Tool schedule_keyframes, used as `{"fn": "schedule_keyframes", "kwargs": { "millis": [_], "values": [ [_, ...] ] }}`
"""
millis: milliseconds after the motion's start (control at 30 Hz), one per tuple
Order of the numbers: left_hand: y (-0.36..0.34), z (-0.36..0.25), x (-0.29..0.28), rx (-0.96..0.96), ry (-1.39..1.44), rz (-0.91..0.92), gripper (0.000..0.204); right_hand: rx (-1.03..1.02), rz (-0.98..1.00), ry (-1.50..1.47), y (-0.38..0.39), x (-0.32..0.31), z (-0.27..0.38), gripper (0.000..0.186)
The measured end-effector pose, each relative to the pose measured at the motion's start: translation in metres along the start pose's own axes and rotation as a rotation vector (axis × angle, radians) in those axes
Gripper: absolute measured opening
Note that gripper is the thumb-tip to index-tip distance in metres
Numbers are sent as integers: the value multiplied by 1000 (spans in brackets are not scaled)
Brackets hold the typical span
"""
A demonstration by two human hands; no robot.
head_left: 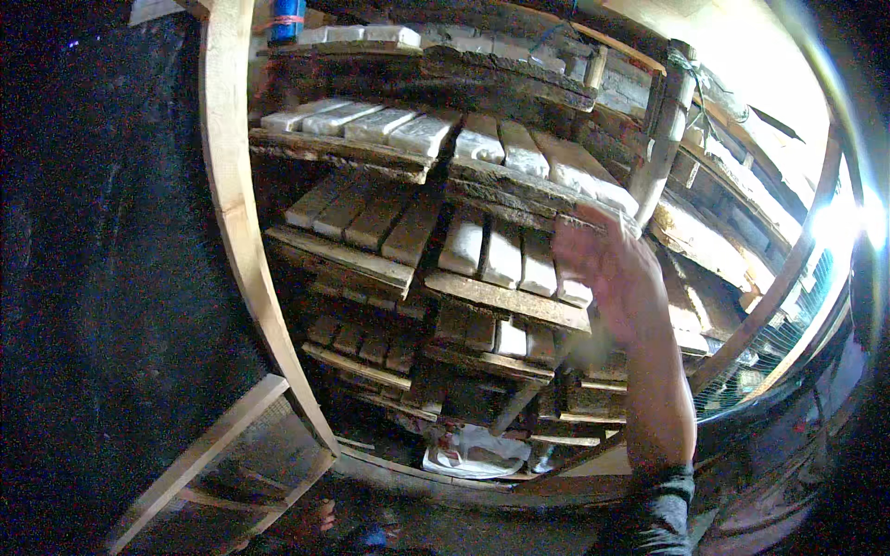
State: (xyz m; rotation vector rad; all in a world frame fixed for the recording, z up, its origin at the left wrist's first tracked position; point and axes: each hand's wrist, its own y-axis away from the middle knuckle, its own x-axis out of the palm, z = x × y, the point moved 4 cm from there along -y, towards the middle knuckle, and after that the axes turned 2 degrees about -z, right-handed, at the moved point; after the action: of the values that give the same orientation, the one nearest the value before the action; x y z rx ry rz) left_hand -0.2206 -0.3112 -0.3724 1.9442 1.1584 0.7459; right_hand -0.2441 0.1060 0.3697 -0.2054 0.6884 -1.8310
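Right arm: my bare right hand (607, 264) is raised just off centre toward three o'clock; the forearm (660, 398) climbs from the five o'clock edge out of a dark grey sleeve (667, 514), and the fingers lean toward eleven.
Right grip: the fingers are blurred, so I cannot tell whether they grasp anything.
Left grip: I cannot tell.
Nearest blocks: pale rectangular blocks (501, 258) sit in a row on a rough wooden board (505, 298) near the centre, on the hand's nine o'clock side; a higher rough-edged board (519, 190) carries more, its right end partly behind my hand.
In the way: my hand and forearm hide parts of the rack's right side; a round wooden post (663, 139) stands at two o'clock, just beyond the hand.
Surroundings: black sheeting (102, 241) at nine, a pale timber upright (225, 148) at ten, a blue cylinder with red bands (286, 20) at eleven, a crumpled white bag (475, 452) at six, glaring light (858, 222) at three.
Count: four blocks in the central row, at least three on the board above it, four on the upper-left board (343, 153); one post, one cylinder, one bag.
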Motion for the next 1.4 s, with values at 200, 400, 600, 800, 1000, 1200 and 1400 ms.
{"fn": "schedule_keyframes", "kwargs": {
  "millis": [200,400,600,800,1000,1200,1400],
  "values": [
    [5,-19,4,7,163,139,68,67,-108,-551,-153,24,15,52],
    [19,-21,-11,18,178,81,70,-41,-306,-824,-203,71,27,56],
    [16,-25,-21,13,169,62,72,-54,-376,-983,-218,75,26,34],
    [12,-30,-26,29,148,61,75,-76,-408,-916,-243,51,11,37],
    [13,-41,-18,95,152,80,77,-78,-417,-926,-237,32,17,36],
    [27,-70,-7,313,246,135,80,-70,-411,-927,-185,38,36,23],
    [148,-252,76,757,211,476,84,-29,-442,-936,-154,26,50,19]
  ]
}}
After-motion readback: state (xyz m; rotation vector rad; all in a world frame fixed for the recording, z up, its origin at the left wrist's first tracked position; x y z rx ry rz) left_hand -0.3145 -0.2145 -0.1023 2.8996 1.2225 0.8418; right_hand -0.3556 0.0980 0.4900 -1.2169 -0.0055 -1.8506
